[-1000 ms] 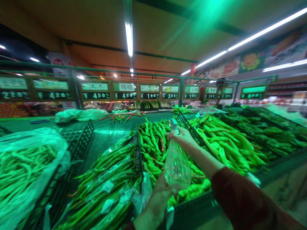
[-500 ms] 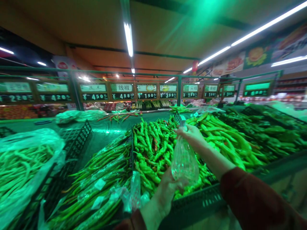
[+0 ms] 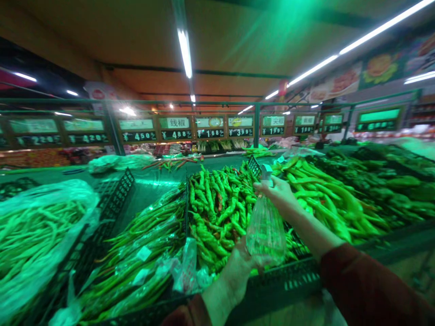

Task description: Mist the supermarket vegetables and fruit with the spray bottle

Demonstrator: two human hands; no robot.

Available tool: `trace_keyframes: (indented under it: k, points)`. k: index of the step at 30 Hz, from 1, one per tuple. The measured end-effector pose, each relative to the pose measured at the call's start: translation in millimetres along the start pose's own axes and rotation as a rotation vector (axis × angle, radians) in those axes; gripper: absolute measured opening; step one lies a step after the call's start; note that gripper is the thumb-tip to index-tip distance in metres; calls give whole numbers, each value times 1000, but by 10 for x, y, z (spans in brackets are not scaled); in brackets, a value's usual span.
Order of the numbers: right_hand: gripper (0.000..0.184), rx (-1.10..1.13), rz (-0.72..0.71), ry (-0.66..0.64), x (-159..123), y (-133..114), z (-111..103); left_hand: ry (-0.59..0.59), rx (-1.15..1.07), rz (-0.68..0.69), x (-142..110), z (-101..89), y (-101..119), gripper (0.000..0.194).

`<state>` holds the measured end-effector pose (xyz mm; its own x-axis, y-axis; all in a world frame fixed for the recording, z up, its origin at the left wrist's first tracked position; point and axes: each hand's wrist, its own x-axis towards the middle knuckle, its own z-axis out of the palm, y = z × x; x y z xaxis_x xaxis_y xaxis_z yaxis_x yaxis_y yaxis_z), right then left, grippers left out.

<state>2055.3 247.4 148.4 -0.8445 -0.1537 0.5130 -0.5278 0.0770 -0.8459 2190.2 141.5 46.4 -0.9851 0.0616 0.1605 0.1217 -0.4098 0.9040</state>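
A clear ribbed bottle [image 3: 267, 231] with a pale top, which looks like a spray bottle, is held slightly tilted over a crate of peppers. My right hand [image 3: 278, 192] is closed around its neck just below the top. Lower down, my left hand [image 3: 239, 262] cups the bottle's base, its fingertips partly hidden behind and under the bottle. Beneath and behind the bottle lie wrinkled green peppers [image 3: 215, 194], with a few red ones among them. Neither hand touches the peppers.
Left of the peppers are bagged long green stalks [image 3: 146, 244] and a bag of green beans [image 3: 41, 226], with a black crate wall [image 3: 108, 203] between. Longer pale peppers [image 3: 322, 194] fill the right side. Price signs [image 3: 175, 129] hang along a rail at the back.
The view has shifted a little, and the bottle and both hands sit slightly farther right and lower in it. Both hands keep the same hold.
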Motion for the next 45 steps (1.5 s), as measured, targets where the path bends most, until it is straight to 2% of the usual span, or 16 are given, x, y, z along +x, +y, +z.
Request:
trace_keyframes:
  k: [6, 11, 13, 19, 24, 29, 35, 39, 45]
  points:
    - [39, 25, -16, -116, -96, -69, 195, 38, -18, -17, -149, -51, 10, 68]
    - [35, 52, -49, -222, -203, -167, 453, 118, -87, -37, -330, -147, 35, 94]
    - [36, 67, -67, -275, -250, -198, 568, 142, -81, -31, -399, -231, 16, 98]
    - [35, 109, -94, -412, -406, -279, 876, 171, -27, -48, -620, -483, -54, 82]
    - [30, 115, -83, -492, -531, -351, 1088, 189, -57, 1, -792, -613, -55, 48]
    - [29, 139, -41, -578, -643, -357, 1268, 183, -40, -34, -890, -793, -145, 58]
    - [29, 118, 11, -523, -724, -270, 1324, 172, -52, -82, -911, -1025, -294, 67]
    - [32, 97, 37, -439, -752, -185, 1246, 145, -49, -125, -849, -1050, -330, 64]
    - [34, 60, 53, -282, -863, -170, 1002, -56, -1, -140, -745, -965, -293, 62]
